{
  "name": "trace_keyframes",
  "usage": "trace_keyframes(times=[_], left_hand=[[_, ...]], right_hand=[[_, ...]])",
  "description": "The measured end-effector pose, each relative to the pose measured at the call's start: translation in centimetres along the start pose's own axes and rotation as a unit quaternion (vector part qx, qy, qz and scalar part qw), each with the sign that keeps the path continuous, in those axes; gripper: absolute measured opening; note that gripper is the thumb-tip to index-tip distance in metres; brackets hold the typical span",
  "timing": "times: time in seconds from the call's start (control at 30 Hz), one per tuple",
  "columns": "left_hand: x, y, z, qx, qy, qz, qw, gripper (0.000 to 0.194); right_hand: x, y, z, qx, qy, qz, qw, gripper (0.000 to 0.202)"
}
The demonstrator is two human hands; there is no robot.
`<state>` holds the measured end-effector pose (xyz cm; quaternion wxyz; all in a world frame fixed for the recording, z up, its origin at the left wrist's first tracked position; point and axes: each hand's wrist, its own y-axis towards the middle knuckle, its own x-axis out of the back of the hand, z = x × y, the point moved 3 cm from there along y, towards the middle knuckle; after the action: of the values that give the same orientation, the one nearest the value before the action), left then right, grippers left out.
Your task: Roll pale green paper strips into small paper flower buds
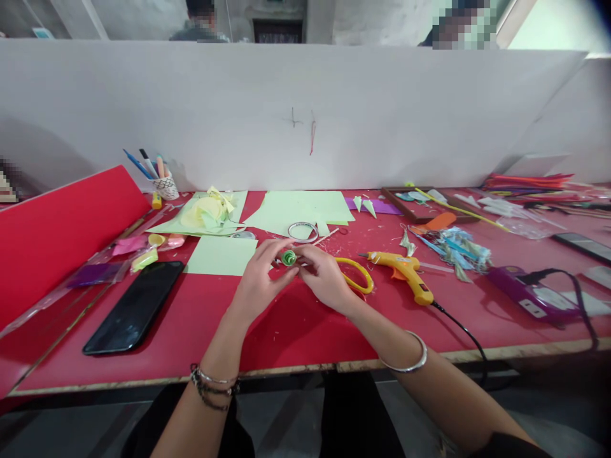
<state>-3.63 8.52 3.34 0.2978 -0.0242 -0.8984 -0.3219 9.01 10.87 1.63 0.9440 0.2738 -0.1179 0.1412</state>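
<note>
Between the fingertips of both hands is a small green paper roll, coiled in a spiral at the end that faces me. My left hand grips it from the left, thumb below and fingers above. From the right, my right hand pinches the same roll, and its fingers partly cover it. A silver ring-shaped bangle lies just beyond the fingertips. Close to the right hand are yellow-handled scissors, their blades hidden by the hand. Farther right rests a yellow glue gun.
Pale green paper sheets lie ahead on the red table. A black phone is at left, near a pen cup. Blue tassels, a purple power box and cords are at right. A white partition stands behind.
</note>
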Motion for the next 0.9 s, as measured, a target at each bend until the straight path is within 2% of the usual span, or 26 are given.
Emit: trace_keyframes(times=[0.13, 0.23, 0.37, 0.47, 0.6, 0.73, 0.9], left_hand=[[-0.09, -0.07, 0.3, 0.021, -0.023, -0.003, 1.0, 0.042], [-0.1, -0.19, 0.42, 0.029, -0.036, -0.015, 0.999, 0.047], [0.02, -0.31, 0.28, 0.026, -0.033, -0.037, 0.998, 0.046], [0.08, -0.28, 0.06, 0.019, -0.019, -0.029, 0.999, 0.038], [0.18, -0.16, -0.12, 0.007, 0.006, -0.016, 1.0, 0.027], [0.31, -0.04, -0.26, -0.006, 0.014, -0.019, 1.0, 0.017], [0.31, 0.01, -0.39, -0.006, 0.018, -0.025, 1.0, 0.015]], right_hand=[[-0.01, 0.02, -0.31, -0.029, 0.07, -0.003, 0.997, 0.021], [-0.04, 0.11, -0.57, -0.078, 0.155, 0.025, 0.984, 0.019], [-0.14, 0.13, -0.52, -0.149, 0.331, 0.064, 0.93, 0.018], [-0.29, -0.03, -0.36, -0.191, 0.405, 0.081, 0.89, 0.02], [-0.49, -0.23, -0.47, -0.204, 0.428, 0.097, 0.875, 0.019], [-0.71, -0.35, -0.63, -0.204, 0.421, 0.115, 0.876, 0.019], [-0.99, -0.46, -0.63, -0.212, 0.402, 0.121, 0.882, 0.019]])
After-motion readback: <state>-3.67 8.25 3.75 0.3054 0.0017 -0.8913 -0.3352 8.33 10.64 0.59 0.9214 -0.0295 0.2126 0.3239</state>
